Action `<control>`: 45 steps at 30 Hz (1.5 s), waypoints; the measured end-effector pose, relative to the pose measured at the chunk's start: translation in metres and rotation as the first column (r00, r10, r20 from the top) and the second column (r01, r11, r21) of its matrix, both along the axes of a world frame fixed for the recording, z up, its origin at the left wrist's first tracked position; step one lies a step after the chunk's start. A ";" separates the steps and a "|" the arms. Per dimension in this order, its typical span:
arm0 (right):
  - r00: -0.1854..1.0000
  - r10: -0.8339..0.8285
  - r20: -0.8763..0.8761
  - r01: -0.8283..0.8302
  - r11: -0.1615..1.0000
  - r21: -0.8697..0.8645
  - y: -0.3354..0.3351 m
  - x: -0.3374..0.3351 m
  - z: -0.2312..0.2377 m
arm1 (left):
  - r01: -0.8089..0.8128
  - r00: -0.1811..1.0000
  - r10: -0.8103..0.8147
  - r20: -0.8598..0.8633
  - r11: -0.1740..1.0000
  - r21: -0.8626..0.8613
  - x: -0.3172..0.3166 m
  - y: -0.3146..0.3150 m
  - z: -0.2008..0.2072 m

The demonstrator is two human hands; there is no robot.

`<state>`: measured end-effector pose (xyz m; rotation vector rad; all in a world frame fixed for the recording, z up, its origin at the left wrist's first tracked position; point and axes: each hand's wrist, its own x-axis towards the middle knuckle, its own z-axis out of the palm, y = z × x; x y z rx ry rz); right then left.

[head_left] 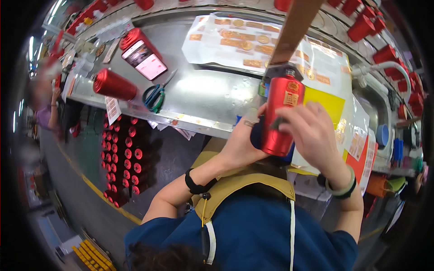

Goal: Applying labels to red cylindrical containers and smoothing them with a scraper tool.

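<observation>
A shiny red bottle with gold labels near its neck is tilted in front of me, its neck pointing away. My left hand wraps around its left side from below, closed on it; most of those fingers are hidden behind the bottle. Dark blue material shows between that hand and the bottle. Over the bottle's right side lies my right hand, its fingers bent and pinching a small dark green piece against the red surface. What kind of piece it is I cannot make out.
Gold sticker sheets lie on the metal table. A brown post rises just beyond the bottle. Left are scissors, a phone and a red bottle. Several red bottles stand below. A yellow sheet lies right.
</observation>
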<state>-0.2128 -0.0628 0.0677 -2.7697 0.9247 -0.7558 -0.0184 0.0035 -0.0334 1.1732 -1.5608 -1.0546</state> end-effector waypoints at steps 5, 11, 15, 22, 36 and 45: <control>0.984 -0.176 0.017 0.164 0.872 -0.462 -0.061 -0.006 0.002 | -0.083 0.991 0.074 -0.115 0.993 -0.082 -0.005 0.002 0.007; 0.983 0.180 0.034 -0.172 0.972 -0.161 0.011 0.013 -0.020 | 0.021 0.988 -0.012 0.155 0.998 -0.057 0.002 -0.001 0.006; 0.975 -0.139 0.174 0.174 0.962 -0.208 -0.063 0.003 -0.021 | -0.032 0.990 0.044 0.132 0.995 -0.092 0.001 0.001 0.001; 0.958 0.236 0.164 -0.176 0.933 -0.314 0.014 -0.016 -0.052 | 0.034 0.994 -0.036 0.099 0.999 0.023 0.003 -0.003 0.004; 0.708 -0.488 0.511 0.530 0.845 0.073 -0.007 -0.042 -0.030 | 0.152 0.877 0.002 0.480 0.947 -0.282 0.006 -0.032 0.053; 0.560 -0.638 0.528 0.582 0.757 0.297 0.022 -0.043 -0.031 | 0.180 0.680 -0.013 0.733 0.972 -0.151 -0.025 -0.021 0.082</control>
